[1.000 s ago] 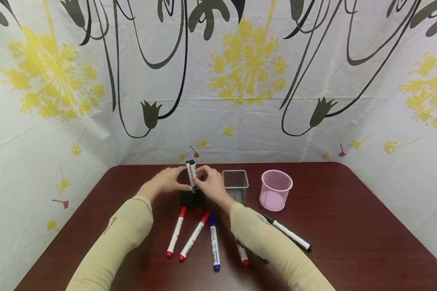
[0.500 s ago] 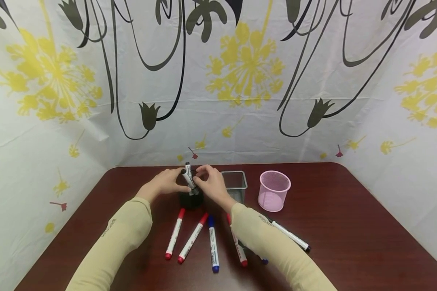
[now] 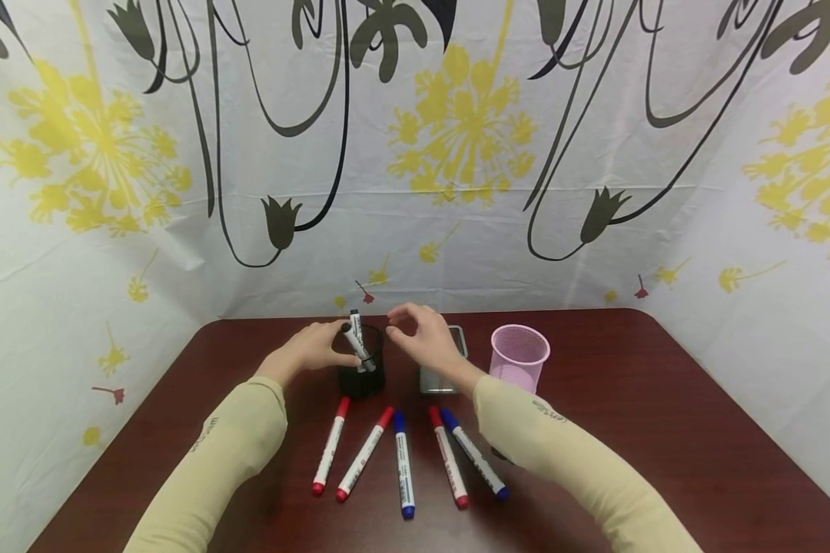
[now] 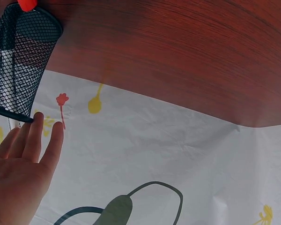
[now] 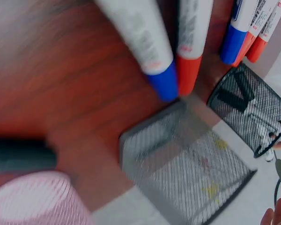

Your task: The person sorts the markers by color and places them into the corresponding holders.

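Note:
My left hand (image 3: 310, 349) is at the left side of a black mesh pen cup (image 3: 363, 384), with thumb and fingers spread about its rim. In the left wrist view its fingers reach up fairly straight, fingertips right at the rim of the cup (image 4: 23, 61). Two white markers (image 3: 356, 342) with black ends lean in that cup and stick out above the rim. My right hand (image 3: 425, 339) hovers to the right of the cup, fingers loosely bent and holding nothing. It partly covers a grey rectangular mesh holder (image 3: 443, 382) in the head view.
A pink mesh cup (image 3: 519, 346) stands right of the grey holder. Red markers (image 3: 330, 445) and blue markers (image 3: 404, 468) lie in a row in front. A dark marker end (image 5: 25, 154) shows near the pink cup in the right wrist view. Patterned cloth hangs behind the table.
The right hand has let go of the marker and moved right, away from the black cup. The two markers have sunk and now lean apart in it. The left hand stays at the rim.

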Demonstrator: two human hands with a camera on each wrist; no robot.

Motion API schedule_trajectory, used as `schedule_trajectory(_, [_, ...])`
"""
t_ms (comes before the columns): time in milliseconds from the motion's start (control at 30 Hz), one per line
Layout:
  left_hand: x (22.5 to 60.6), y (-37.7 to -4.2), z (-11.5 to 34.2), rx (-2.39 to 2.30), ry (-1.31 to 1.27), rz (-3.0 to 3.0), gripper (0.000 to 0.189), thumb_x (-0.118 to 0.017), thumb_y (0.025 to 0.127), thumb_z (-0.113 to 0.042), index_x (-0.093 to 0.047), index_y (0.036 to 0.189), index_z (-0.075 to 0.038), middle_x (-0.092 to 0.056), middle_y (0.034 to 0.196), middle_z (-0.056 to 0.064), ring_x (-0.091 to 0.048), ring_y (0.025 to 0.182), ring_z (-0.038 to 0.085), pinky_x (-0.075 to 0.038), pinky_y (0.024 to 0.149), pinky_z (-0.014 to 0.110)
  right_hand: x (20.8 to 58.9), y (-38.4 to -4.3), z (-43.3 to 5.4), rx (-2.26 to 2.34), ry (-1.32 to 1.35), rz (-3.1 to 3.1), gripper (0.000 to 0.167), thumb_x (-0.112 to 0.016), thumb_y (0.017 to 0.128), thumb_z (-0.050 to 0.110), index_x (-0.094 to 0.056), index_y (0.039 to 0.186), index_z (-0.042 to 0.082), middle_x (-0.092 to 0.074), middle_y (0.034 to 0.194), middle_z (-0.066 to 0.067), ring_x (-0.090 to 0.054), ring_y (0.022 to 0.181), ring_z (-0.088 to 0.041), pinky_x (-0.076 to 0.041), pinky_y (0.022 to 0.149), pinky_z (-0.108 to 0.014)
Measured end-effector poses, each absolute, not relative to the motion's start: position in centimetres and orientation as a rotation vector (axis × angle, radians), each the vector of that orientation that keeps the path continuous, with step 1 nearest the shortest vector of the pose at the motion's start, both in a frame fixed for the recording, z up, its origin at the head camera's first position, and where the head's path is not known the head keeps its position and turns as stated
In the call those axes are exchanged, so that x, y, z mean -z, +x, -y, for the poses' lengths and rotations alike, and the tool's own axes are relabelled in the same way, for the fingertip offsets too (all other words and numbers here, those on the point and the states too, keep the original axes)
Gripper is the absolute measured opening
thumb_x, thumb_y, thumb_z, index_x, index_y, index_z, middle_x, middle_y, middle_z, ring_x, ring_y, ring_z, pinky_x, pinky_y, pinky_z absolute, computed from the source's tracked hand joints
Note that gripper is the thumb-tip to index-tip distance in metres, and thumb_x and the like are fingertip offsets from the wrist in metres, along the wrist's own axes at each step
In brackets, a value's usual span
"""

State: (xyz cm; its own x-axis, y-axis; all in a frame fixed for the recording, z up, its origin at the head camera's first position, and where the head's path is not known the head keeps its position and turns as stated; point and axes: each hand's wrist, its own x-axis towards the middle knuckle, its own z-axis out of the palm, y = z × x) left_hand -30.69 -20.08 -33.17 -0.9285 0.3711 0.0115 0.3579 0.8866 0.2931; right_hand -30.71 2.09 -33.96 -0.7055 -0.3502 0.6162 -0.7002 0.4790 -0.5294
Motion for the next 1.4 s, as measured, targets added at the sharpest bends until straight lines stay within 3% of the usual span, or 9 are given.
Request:
schedule_trajectory(367, [33.1, -30.6, 20.1, -0.443, 0.6, -2.999, 0.081, -0.064, 0.074, -0.049, -0.036, 0.132, 0.002, -0.046, 0.124, 0.019, -0.044, 0.11, 0.035, -0.035, 0.089, 0.047, 32.8, -29.2, -7.8, -0.881, 1.086, 2.245, 0.017, -0.067, 0.076, 0.012, -0.063, 0.092, 0.009, -0.061, 0.09, 0.004, -0.051, 0.086, -0.012, -0.041, 0.072, -0.03])
schedule_trajectory(500, [33.0, -30.7, 20.1, -0.439, 0.609, -3.001, 0.081, -0.064, 0.074, -0.048, -0.037, 0.131, 0.003, -0.046, 0.123, 0.02, -0.043, 0.111, 0.035, -0.034, 0.089, 0.046, 33.2, -28.6, -10.1, -0.798, 1.172, 2.202, 0.017, -0.068, 0.075, 0.011, -0.063, 0.091, 0.008, -0.061, 0.09, 0.003, -0.051, 0.085, -0.013, -0.041, 0.068, -0.03])
schedule_trajectory(867, [32.9, -30.6, 20.0, -0.441, 0.598, -3.001, 0.081, -0.065, 0.074, -0.048, -0.037, 0.131, 0.003, -0.046, 0.124, 0.02, -0.043, 0.111, 0.035, -0.034, 0.09, 0.046, 34.9, -27.3, -15.3, -0.603, 1.404, 2.148, 0.016, -0.063, 0.074, 0.008, -0.062, 0.09, 0.008, -0.06, 0.087, 0.004, -0.05, 0.085, -0.013, -0.038, 0.077, -0.027])
schedule_trajectory(1033, [32.7, -30.5, 20.0, -0.457, 0.594, -3.003, 0.081, -0.065, 0.074, -0.047, -0.036, 0.131, 0.003, -0.045, 0.124, 0.02, -0.043, 0.111, 0.035, -0.034, 0.09, 0.047, 35.6, -26.8, -17.2, -0.465, 1.456, 2.116, 0.018, -0.061, 0.072, 0.007, -0.062, 0.089, 0.012, -0.059, 0.088, 0.006, -0.05, 0.084, -0.011, -0.04, 0.074, -0.028])
schedule_trajectory(1200, [32.9, -30.6, 20.0, -0.457, 0.588, -3.004, 0.081, -0.065, 0.074, -0.047, -0.036, 0.132, 0.002, -0.046, 0.124, 0.02, -0.043, 0.111, 0.035, -0.034, 0.09, 0.047, 36.6, -26.6, -19.0, -0.246, 1.529, 2.008, 0.015, -0.049, 0.079, 0.01, -0.061, 0.087, 0.013, -0.056, 0.085, 0.006, -0.051, 0.08, -0.013, -0.043, 0.069, -0.029])
schedule_trajectory(1400, [33.2, -30.6, 20.0, -0.453, 0.589, -3.007, 0.081, -0.065, 0.074, -0.048, -0.038, 0.131, 0.002, -0.047, 0.123, 0.019, -0.044, 0.11, 0.034, -0.034, 0.089, 0.047, 38.4, -26.4, -21.4, 0.004, 1.586, 1.958, 0.031, -0.031, 0.091, 0.015, -0.061, 0.088, 0.012, -0.055, 0.084, 0.004, -0.05, 0.078, -0.014, -0.041, 0.062, -0.028])
